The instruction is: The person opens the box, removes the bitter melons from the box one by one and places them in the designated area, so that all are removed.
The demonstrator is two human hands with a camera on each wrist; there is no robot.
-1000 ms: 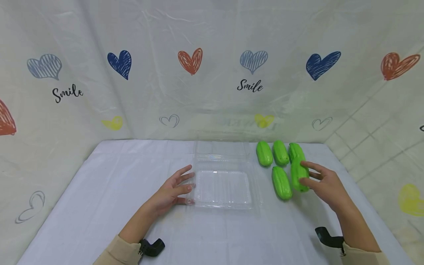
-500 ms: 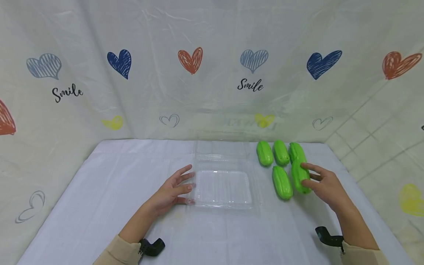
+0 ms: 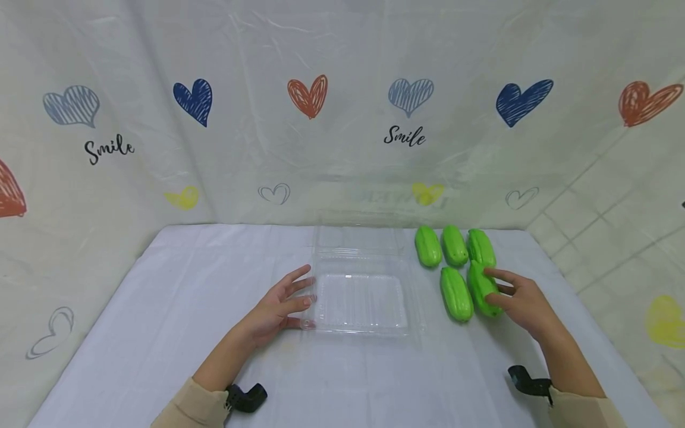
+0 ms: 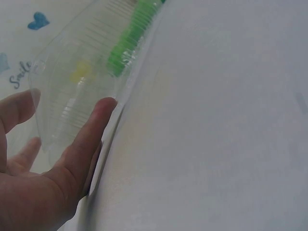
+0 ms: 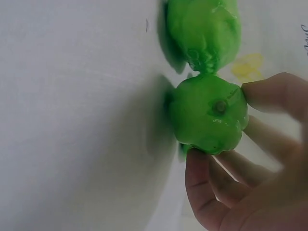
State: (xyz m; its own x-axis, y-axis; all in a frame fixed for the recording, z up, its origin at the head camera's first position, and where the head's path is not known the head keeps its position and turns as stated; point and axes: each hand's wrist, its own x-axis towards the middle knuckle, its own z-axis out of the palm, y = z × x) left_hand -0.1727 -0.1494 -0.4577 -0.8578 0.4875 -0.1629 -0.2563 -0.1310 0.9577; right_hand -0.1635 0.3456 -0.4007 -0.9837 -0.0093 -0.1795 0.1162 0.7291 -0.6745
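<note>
In the head view my left hand [image 3: 275,312] touches the left side of a clear plastic clamshell box [image 3: 361,303], its fingers spread and nearly straight. The box stands with its lid folded back. The left wrist view shows the thumb [image 4: 89,132] along the box wall [image 4: 67,108]. To the right, my right hand [image 3: 527,303] holds a plump, glossy green zucchini [image 3: 481,290] between thumb and fingers on the table. Its blunt end faces the right wrist camera, fingertips [image 5: 197,161] against its side. Another zucchini [image 3: 455,295] lies just left of it.
A back row of three more zucchini [image 3: 428,246] lies right of the box lid [image 3: 358,239]. A white cloth covers the table [image 3: 342,380]. Behind rises a pale sheet [image 3: 342,160] printed with hearts.
The zucchini under my right hand has shifted slightly toward me, and its far end has swung left. My right hand has moved slightly with it. The left hand and box stay put.
</note>
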